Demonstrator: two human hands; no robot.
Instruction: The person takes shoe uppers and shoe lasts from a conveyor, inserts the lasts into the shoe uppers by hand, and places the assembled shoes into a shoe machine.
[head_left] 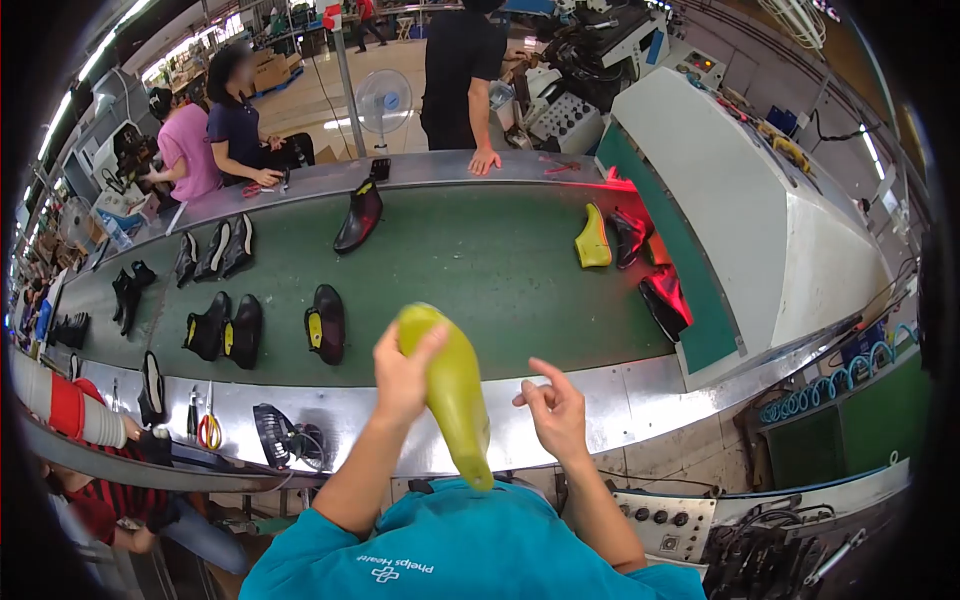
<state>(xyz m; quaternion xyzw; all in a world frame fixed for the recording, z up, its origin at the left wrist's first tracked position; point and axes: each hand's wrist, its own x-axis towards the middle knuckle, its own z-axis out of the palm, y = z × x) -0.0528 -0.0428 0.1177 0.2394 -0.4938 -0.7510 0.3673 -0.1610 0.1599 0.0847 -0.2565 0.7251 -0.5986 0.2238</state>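
Note:
A yellow-green shoe last (pixel 455 390) is held up in front of my chest, its narrow end pointing down toward me. My left hand (pixel 402 372) grips it near the broad upper end, with the thumb across it. To the right of the last, and apart from it, my right hand (pixel 557 412) hovers over the metal edge of the conveyor. Its index finger is stretched out and the other fingers are partly bent, with nothing visible in them. On the green conveyor belt (pixel 470 270) a dark ankle boot with a yellow patch (pixel 325 325) lies nearest to my left hand.
More dark boots (pixel 225 328) stand on the belt's left side. A yellow last (pixel 593 238) and dark boots lie under red light by the grey machine (pixel 710 190). Scissors (pixel 209 430) and a small fan (pixel 285 437) rest on the near edge. Co-workers (pixel 462 80) are across the belt.

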